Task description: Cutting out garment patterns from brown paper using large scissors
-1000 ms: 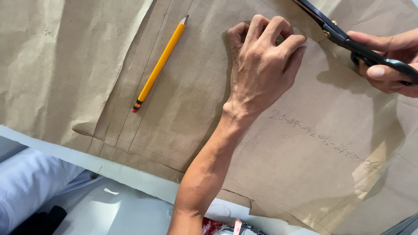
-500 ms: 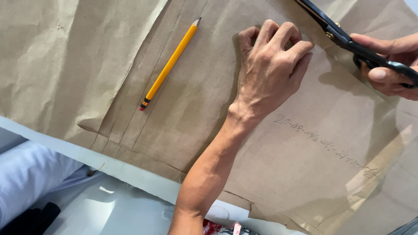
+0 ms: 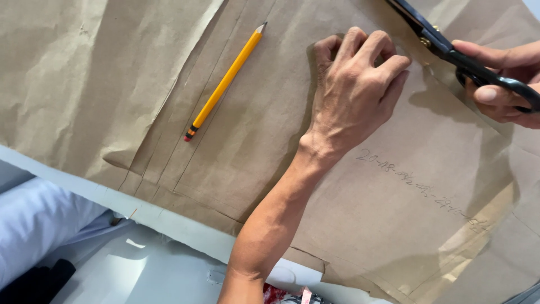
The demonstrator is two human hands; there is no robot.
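Observation:
A large sheet of brown pattern paper (image 3: 270,107) with drawn pencil lines and handwriting covers the table. My left hand (image 3: 354,90) presses down on the paper, fingers curled, holding nothing. At the upper right, my right hand (image 3: 503,79) grips the black handles of a pair of scissors (image 3: 444,48), whose blades point up-left toward the top edge, just past my left fingertips. A yellow pencil (image 3: 225,81) with a red end lies loose on the paper, left of my left hand.
The white table edge (image 3: 163,217) runs diagonally along the lower left. Below it are pale blue cloth (image 3: 39,225) and a dark object (image 3: 34,284). More creased brown paper (image 3: 79,79) lies to the left.
The view has shifted slightly, so pencil and hands sit a little further right and up in the picture. Both hands keep their hold and position on the paper.

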